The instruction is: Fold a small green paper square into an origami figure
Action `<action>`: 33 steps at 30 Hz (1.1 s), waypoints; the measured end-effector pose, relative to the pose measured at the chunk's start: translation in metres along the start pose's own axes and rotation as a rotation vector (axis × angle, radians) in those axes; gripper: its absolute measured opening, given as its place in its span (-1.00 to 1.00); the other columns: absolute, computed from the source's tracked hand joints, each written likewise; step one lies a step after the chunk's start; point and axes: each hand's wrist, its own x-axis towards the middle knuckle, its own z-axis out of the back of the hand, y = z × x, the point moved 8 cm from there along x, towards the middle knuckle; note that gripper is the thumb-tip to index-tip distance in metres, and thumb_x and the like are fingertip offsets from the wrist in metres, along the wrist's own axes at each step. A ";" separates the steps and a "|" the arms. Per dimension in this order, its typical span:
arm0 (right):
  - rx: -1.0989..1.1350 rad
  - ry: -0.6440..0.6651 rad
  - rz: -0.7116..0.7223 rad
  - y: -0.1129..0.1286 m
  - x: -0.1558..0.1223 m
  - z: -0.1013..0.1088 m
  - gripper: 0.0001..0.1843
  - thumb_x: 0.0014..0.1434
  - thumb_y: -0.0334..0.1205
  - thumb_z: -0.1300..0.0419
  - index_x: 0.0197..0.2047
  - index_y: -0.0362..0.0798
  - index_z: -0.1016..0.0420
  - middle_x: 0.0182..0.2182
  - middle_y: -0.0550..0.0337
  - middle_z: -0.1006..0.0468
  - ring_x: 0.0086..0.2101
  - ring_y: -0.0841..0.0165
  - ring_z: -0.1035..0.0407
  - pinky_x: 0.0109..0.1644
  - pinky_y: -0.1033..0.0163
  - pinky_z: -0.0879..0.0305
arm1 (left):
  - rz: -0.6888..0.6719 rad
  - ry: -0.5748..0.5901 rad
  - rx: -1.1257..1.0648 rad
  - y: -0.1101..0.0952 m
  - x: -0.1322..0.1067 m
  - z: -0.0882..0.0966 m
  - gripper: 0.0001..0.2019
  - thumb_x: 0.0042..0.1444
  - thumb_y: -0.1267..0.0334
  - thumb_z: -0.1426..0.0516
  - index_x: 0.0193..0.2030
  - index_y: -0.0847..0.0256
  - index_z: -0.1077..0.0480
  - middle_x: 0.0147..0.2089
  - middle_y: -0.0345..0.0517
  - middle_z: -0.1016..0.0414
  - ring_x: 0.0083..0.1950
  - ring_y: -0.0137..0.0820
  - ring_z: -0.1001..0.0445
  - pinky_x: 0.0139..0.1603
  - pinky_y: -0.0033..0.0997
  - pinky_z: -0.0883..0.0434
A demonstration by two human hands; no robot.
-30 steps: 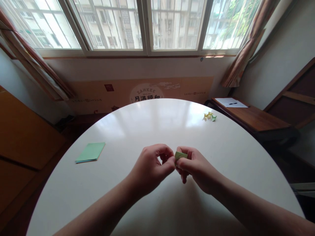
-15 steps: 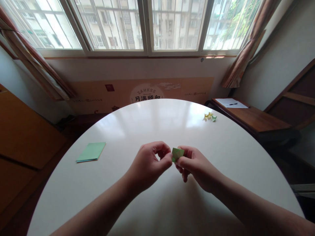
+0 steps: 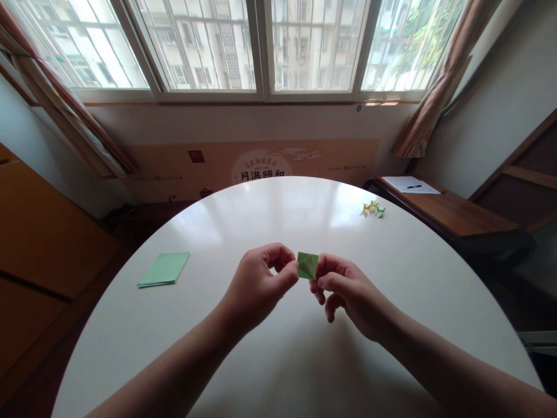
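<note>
A small square of folded green paper, with creases showing on its face, is held up above the white table. My left hand pinches its left edge between thumb and forefinger. At the paper's right edge is my right hand, thumb and forefinger closed on it and the other fingers curled loosely below. The paper's back is hidden from me.
On the round white table, a stack of green paper sheets lies to the left. Several small yellow and green folded paper figures stand at the far right. Beyond them, a wooden side table carries a white sheet and a pen.
The folded paper has turned so that its creased face shows more fully, and it has shifted slightly left and up. My right fingers cover less of it now.
</note>
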 end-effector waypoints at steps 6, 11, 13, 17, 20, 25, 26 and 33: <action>0.034 -0.041 0.041 0.005 0.000 0.000 -0.87 0.10 -0.19 -0.19 -0.39 -0.06 -0.45 -0.48 0.22 -0.43 -0.48 0.39 -0.29 -0.65 0.43 -0.23 | 0.116 0.005 -0.148 0.013 0.003 0.001 -0.85 0.08 0.26 -0.15 -0.47 0.26 -0.35 -0.58 -0.33 -0.26 -0.59 -0.54 -0.27 -0.63 -0.56 -0.34; -0.016 -0.064 0.052 0.004 0.001 0.002 -0.79 0.10 -0.16 -0.30 -0.45 -0.06 -0.39 -0.51 0.26 -0.43 -0.51 0.42 -0.29 -0.67 0.45 -0.22 | 0.131 0.015 -0.183 0.021 0.003 -0.003 -0.81 0.13 0.21 -0.14 -0.44 0.26 -0.35 -0.58 -0.33 -0.26 -0.59 -0.55 -0.27 -0.63 -0.58 -0.34; -0.005 -0.071 0.051 0.003 0.001 0.002 -0.77 0.10 -0.18 -0.30 -0.47 -0.06 -0.35 -0.54 0.27 -0.42 -0.53 0.42 -0.29 -0.68 0.46 -0.21 | 0.125 0.044 -0.181 0.021 0.003 -0.006 -0.81 0.16 0.17 -0.14 -0.37 0.26 -0.38 -0.56 -0.31 -0.29 -0.57 -0.52 -0.30 -0.64 -0.58 -0.34; -0.002 -0.060 0.035 0.000 0.001 0.000 -0.76 0.09 -0.20 -0.30 -0.49 -0.05 -0.33 -0.57 0.29 -0.41 -0.55 0.43 -0.28 -0.68 0.46 -0.20 | 0.111 0.134 -0.168 0.018 0.001 -0.014 -0.77 0.14 0.13 -0.19 -0.38 0.26 -0.38 -0.55 -0.28 -0.31 -0.53 -0.49 -0.32 -0.64 -0.57 -0.34; -0.008 -0.040 0.025 -0.002 0.001 -0.002 -0.75 0.10 -0.19 -0.30 -0.49 -0.06 -0.33 -0.58 0.28 -0.41 -0.54 0.43 -0.29 -0.68 0.46 -0.20 | 0.106 0.130 -0.164 0.016 0.000 -0.014 -0.72 0.12 0.15 -0.20 -0.50 0.24 -0.28 -0.58 -0.28 -0.29 -0.56 -0.52 -0.27 -0.64 -0.58 -0.33; -0.031 -0.029 0.054 0.000 0.000 -0.002 -0.76 0.14 -0.14 -0.32 -0.44 -0.07 -0.40 -0.53 0.26 -0.43 -0.52 0.44 -0.31 -0.67 0.47 -0.23 | 0.137 0.079 -0.223 0.017 0.001 -0.010 -0.70 0.08 0.15 -0.22 -0.53 0.24 -0.28 -0.61 -0.29 -0.26 -0.59 -0.52 -0.27 -0.64 -0.57 -0.30; -0.046 -0.021 0.063 0.000 0.000 -0.003 -0.77 0.14 -0.13 -0.33 -0.41 -0.07 -0.43 -0.52 0.27 -0.43 -0.52 0.44 -0.31 -0.67 0.47 -0.24 | 0.151 0.063 -0.245 0.018 0.001 -0.009 -0.71 0.07 0.16 -0.23 -0.53 0.25 -0.28 -0.61 -0.29 -0.26 -0.59 -0.53 -0.27 -0.64 -0.57 -0.28; -0.171 -0.026 0.098 -0.001 -0.001 -0.002 -0.73 0.11 -0.07 -0.39 -0.22 -0.06 -0.53 -0.44 0.23 -0.47 -0.45 0.40 -0.36 -0.64 0.44 -0.32 | 0.255 -0.052 -0.392 0.024 0.000 -0.007 -0.70 0.04 0.14 -0.25 -0.53 0.26 -0.30 -0.61 -0.29 -0.27 -0.59 -0.55 -0.23 -0.64 -0.61 -0.24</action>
